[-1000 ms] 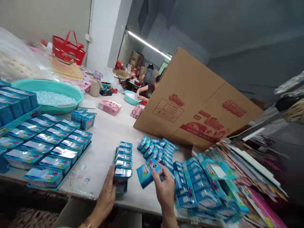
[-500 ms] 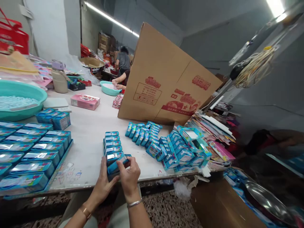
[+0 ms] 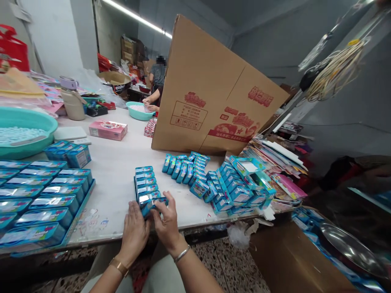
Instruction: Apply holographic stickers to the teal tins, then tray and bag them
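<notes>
A short row of small blue boxes (image 3: 146,181) stands in a narrow blue display tray (image 3: 135,183) near the table's front edge. My left hand (image 3: 136,226) is closed about the tray's near left corner, fingers pressed together against it. At the near end of the row, my right hand (image 3: 166,219) grips a tilted blue box (image 3: 148,208) between thumb and fingers. Its lower part is hidden by my hands. To the right lie loose blue boxes (image 3: 183,171), several in a curving line. On the left, filled rows of blue boxes (image 3: 50,201) sit in trays.
A large cardboard carton (image 3: 210,97) leans at the back. Empty blue trays (image 3: 249,167) lie at the right beside stacked papers (image 3: 281,156). Teal basins (image 3: 49,136), a pink box (image 3: 108,130) and a bottle (image 3: 72,101) stand further left. Another person's hands work over a far basin (image 3: 140,113).
The box in my right hand has shifted lower against the row. My right fingers have lifted and spread somewhat. My left hand has turned more palm-down at the near corner.
</notes>
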### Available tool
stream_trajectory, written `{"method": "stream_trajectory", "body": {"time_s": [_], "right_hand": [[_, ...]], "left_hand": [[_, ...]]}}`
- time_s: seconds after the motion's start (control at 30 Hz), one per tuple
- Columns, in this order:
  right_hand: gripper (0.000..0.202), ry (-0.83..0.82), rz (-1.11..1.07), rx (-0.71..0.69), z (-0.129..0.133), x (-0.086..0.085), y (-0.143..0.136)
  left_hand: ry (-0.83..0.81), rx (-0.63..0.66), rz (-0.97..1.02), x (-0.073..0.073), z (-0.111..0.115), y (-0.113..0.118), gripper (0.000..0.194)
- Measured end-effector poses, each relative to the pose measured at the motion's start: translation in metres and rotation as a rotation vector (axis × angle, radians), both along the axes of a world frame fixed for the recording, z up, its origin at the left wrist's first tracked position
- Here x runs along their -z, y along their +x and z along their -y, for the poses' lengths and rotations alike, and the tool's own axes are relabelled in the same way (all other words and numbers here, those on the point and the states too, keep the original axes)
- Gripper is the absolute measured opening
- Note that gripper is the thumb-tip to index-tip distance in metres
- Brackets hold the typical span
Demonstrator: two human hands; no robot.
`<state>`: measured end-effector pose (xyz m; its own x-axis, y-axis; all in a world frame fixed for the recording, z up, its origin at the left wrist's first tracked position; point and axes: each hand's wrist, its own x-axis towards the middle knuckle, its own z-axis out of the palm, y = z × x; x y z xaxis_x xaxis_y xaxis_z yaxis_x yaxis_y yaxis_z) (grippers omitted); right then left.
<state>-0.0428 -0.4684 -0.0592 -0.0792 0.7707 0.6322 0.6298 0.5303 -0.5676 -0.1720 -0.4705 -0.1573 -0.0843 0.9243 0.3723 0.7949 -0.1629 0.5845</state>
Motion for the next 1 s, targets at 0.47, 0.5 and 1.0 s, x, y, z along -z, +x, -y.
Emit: {"method": "stream_trajectory", "body": {"time_s": [0.47,0.5,1.0], "right_hand": [[0.025,0.075,-0.051,-0.222,-0.006,0.019,-0.003],[0.025,0.036,-0.085,-0.235,-0.006,0.021,0.0],[0.074,-0.626,-0.781,-0.487,-0.029,0.042,-0.117]], "left_hand": [[-0.179,0.003,0.488,-0.015,0.008,0.006,0.081],[-0.194,0.013,0.556,-0.019,0.01,0.006,0.089],[-0.03,-0.379,0.586,-0.014,0.074,-0.049,0.096]]}}
